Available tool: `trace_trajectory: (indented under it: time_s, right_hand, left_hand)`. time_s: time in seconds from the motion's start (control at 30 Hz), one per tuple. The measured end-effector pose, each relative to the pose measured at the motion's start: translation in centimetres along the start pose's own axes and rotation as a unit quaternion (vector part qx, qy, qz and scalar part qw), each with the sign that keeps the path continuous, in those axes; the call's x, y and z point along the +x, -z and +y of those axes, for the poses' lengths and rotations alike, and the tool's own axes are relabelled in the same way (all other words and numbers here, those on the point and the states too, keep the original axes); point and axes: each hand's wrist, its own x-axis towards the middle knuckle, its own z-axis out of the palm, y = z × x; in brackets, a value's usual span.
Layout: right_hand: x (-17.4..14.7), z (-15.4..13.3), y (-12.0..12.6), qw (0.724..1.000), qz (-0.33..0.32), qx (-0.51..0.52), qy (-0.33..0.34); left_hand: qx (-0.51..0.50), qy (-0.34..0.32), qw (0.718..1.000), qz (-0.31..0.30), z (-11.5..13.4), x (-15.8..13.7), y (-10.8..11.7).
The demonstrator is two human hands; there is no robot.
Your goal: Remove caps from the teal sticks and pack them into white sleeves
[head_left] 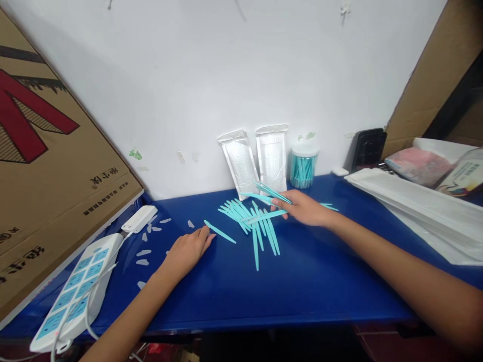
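Observation:
My right hand (302,207) is closed around several slim teal eyebrow razors (277,193), which fan out to the left over a loose pile of the same razors (260,229) on the blue table. At the left of the pile, my left hand (190,250) has its fingers pressed together at the upper end of a single teal razor (222,234); its other end points right, toward the pile. Small translucent pieces, like blade caps (143,252), lie scattered left of my left hand.
Two silver padded pouches (273,156) lean on the wall beside a lidded jar of teal razors (303,168). A white power strip (77,291) with cables lies at the left, by a large carton (56,151). White envelopes (418,211) are stacked on the right.

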Motion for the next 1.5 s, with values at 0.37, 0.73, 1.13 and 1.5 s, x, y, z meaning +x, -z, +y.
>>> trace_trajectory:
  time_s: [0.37,0.73,1.13,1.5]
  right_hand:
    - [0.1,0.5,0.2,0.999,-0.031,0.021,0.009]
    - [0.1,1.5,0.5,0.985,-0.109,0.131,-0.020]
    - [0.3,0.9,0.3,0.992,-0.098,0.075,0.012]
    - [-0.2,0.3,0.2,0.991,-0.107,0.070,-0.030]
  left_hand:
    - [-0.389,0.034,0.908,0.155,-1.8,4.5,1.6]
    - [-0.824,0.057,0.563,-0.025,2.5,11.3,3.8]
    - [-0.863,0.080,0.497,-0.051,2.0,10.3,2.1]
    - [-0.778,0.026,0.628,-0.007,3.5,9.2,3.1]
